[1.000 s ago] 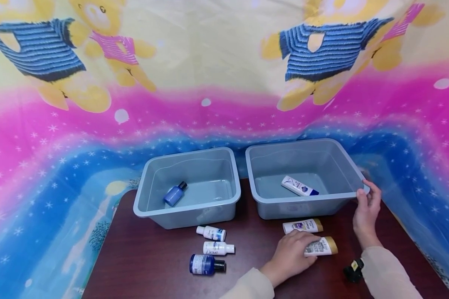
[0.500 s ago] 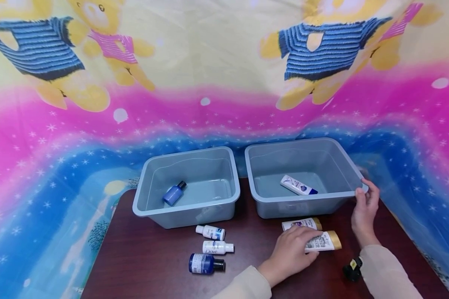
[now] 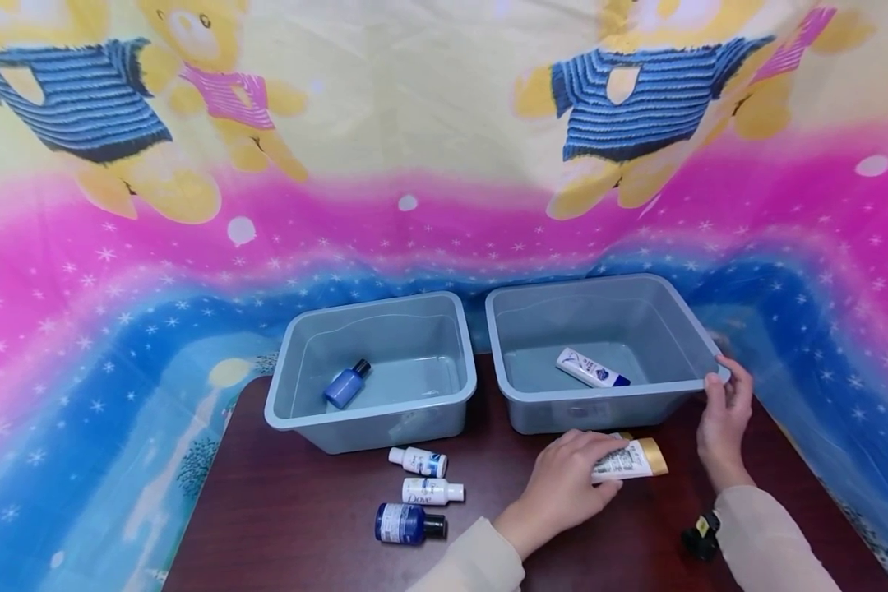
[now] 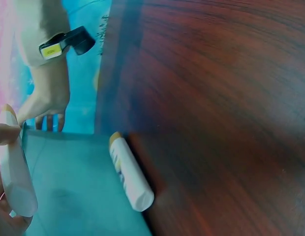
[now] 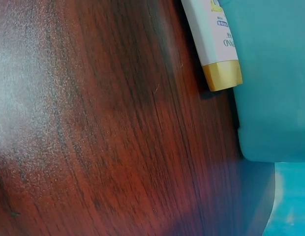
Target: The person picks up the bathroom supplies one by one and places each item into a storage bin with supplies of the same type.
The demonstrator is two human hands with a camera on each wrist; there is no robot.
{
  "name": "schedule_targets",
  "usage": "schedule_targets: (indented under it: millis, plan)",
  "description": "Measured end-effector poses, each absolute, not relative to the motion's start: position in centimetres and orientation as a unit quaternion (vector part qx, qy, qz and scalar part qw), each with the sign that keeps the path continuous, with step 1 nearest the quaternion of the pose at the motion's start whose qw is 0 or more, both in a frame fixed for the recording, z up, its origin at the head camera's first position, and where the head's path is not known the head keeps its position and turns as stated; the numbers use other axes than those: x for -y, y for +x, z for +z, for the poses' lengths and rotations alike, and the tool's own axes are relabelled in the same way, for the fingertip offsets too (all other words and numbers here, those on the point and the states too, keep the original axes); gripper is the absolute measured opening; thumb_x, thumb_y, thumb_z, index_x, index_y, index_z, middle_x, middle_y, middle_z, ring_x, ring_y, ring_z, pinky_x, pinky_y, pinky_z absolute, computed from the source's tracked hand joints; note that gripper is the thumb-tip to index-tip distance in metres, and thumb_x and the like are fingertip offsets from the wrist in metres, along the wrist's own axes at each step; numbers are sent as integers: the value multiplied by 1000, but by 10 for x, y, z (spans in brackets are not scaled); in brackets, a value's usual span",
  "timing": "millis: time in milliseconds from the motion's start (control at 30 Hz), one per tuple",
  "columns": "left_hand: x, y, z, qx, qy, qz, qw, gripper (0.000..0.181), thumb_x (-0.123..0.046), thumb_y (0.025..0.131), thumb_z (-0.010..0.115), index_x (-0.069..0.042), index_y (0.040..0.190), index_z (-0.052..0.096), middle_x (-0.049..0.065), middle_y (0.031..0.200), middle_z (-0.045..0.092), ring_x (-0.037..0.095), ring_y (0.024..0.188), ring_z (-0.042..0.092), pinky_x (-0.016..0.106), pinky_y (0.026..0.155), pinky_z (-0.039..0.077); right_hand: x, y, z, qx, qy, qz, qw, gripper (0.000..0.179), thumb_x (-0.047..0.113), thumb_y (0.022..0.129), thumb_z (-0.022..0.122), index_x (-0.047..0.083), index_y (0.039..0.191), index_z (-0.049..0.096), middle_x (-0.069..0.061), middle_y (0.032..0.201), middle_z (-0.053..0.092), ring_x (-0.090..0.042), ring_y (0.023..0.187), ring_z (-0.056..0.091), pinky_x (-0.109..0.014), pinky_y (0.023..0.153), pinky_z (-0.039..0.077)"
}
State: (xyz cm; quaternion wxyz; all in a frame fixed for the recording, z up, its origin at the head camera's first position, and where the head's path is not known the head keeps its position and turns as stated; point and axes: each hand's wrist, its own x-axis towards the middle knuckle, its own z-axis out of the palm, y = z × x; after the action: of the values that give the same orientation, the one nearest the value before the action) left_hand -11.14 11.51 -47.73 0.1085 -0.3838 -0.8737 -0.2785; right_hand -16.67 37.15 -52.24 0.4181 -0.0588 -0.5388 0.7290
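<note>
My left hand [image 3: 562,485] grips a white squeeze tube [image 3: 625,463] with a gold cap, raised off the table before the right-hand grey tub [image 3: 599,411]. The left wrist view shows fingers [image 4: 5,135] and thumb around that tube [image 4: 18,177]. Beneath, a second white gold-capped tube [image 4: 130,174] lies against the tub's front wall; in the head view the left hand mostly hides it. My right hand [image 3: 727,423] holds the tub's front right corner, thumb on the rim. Inside that tub lies a white tube [image 3: 592,368] with a blue cap.
At left stands another grey tub [image 3: 370,419] with a blue bottle [image 3: 346,384] in it. Before it lie two small white bottles [image 3: 418,462] and a dark blue bottle [image 3: 410,524] with a black cap. A printed cloth [image 3: 429,222] hangs behind the brown table [image 3: 281,510].
My left hand has lifted the nearer gold-capped tube and moved it slightly left and towards the tub, over the second tube. The right hand has stayed at the tub's corner.
</note>
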Motion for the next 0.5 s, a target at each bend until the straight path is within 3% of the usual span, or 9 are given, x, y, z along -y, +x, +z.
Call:
schedule_targets:
  millis: [500]
  plan:
    - [-105, -120, -459, 874, -390, -263, 120, 51, -34, 79, 72, -32, 127, 56, -18, 119, 56, -2, 104, 48, 14, 88, 39, -372, -166, -522, 546, -66, 724, 417, 32, 1, 92, 51, 2, 124, 52, -7, 116, 50, -16, 97, 48, -20, 76, 36]
